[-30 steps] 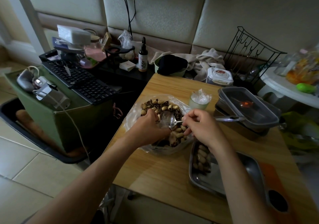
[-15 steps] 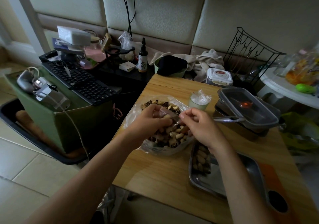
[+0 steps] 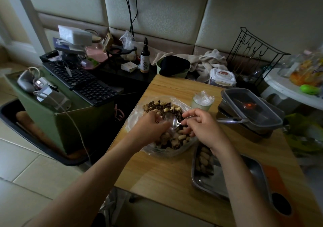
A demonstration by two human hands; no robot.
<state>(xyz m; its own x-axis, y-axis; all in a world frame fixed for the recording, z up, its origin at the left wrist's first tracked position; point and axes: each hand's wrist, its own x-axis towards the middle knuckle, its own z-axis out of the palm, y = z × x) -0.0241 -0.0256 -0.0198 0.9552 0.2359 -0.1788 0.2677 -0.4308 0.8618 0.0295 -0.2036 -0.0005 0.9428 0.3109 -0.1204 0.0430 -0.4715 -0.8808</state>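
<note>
A clear plastic bag (image 3: 136,114) lies open on the wooden table (image 3: 166,170), holding a pile of peanuts and striped seeds (image 3: 162,107). My left hand (image 3: 150,128) reaches into the pile with curled fingers; what they hold is hidden. My right hand (image 3: 202,127) grips the handle of a metal spoon (image 3: 172,121), whose bowl lies over the nuts between both hands. A steel tray (image 3: 244,179) at the near right holds a small heap of peanuts (image 3: 203,158) under my right wrist.
A plastic cup (image 3: 201,102) with a bag inside stands behind the nuts. A lidded grey container (image 3: 251,107) sits on a pan at the right. Keyboard (image 3: 82,83), bottle (image 3: 145,58), white lidded tub (image 3: 222,78), black wire rack (image 3: 253,55) and cloths crowd the back.
The spoon bowl has come back into sight between my hands, lifted out of the nuts. My left hand has shifted a little lower in the bag.
</note>
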